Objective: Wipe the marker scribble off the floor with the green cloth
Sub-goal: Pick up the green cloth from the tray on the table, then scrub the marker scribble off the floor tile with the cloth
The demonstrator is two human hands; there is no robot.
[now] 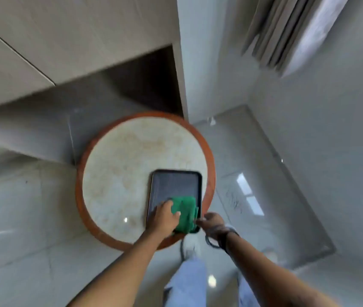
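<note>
green cloth (185,212) lies folded in the near corner of a dark tray (175,185) on a round table (118,173), low centre of frame. left hand (163,218) rests on it, fingers curled over its edge — grasping it, it seems. right hand (212,220) sits just beside the tray's corner, fingers blurred — cannot tell. scribble (236,201) marks the floor (287,173) to the right. a hasty lift could drag the tray off the table edge.
</note>
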